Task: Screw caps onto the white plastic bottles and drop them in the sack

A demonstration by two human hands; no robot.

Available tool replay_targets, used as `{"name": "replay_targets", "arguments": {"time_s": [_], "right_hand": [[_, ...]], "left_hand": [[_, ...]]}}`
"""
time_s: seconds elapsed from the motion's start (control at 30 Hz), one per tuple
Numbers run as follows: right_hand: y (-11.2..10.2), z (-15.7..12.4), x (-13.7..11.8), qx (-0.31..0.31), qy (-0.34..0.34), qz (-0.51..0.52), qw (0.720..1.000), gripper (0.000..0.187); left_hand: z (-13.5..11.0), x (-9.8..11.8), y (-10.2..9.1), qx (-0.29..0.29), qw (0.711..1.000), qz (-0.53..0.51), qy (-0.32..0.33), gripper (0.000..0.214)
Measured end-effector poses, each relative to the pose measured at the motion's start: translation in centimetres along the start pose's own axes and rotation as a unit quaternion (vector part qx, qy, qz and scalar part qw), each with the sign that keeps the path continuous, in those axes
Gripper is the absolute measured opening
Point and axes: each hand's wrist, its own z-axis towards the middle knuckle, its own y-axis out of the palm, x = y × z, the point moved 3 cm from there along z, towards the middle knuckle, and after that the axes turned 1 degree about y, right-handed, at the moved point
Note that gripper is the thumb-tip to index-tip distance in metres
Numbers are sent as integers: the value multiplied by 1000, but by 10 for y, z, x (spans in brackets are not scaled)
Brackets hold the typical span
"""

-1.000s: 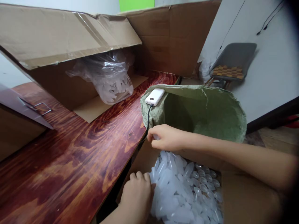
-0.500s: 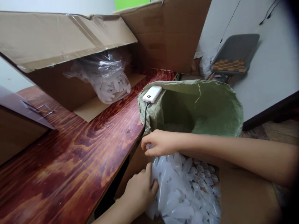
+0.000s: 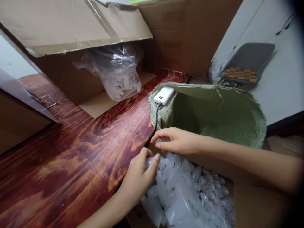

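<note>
Reddish wooden table (image 3: pixel 71 158) is filling the left, with a carton (image 3: pixel 249 202) sitting low against its right edge. Translucent plastic vials (image 3: pixel 178 193) are lying heaped in the carton, long axes pointing every way. The left hand (image 3: pixel 140 177) is reaching up from below, wrist bent, thumb and fingers pinching one vial (image 3: pixel 150 162) at the carton's near-left corner; its axis is mostly hidden. The right hand (image 3: pixel 177 141) is crossing in palm-down, fingertips closing on a small translucent piece (image 3: pixel 161 139) beside the green sack (image 3: pixel 213 110), whose rim is carrying a white power bank (image 3: pixel 163 95).
</note>
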Motion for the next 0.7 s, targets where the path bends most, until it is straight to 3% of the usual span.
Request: {"name": "replay_targets", "arguments": {"time_s": [0.23,0.37,0.6,0.7], "right_hand": [[-5,-7,-4,5,-34,41,999,32],[-6,-12,-14,18,-71,14,997,25],[-3,-28,-32,88,-224,-90,967,18],[2,-29,-33,96,-231,-111,962,16]], "left_hand": [[4,0,-6,44,977,-201,-61,46],[5,1,-9,60,961,-260,-74,50],[11,8,-23,34,963,-263,-41,55],[13,7,-33,60,979,-195,-17,56]]}}
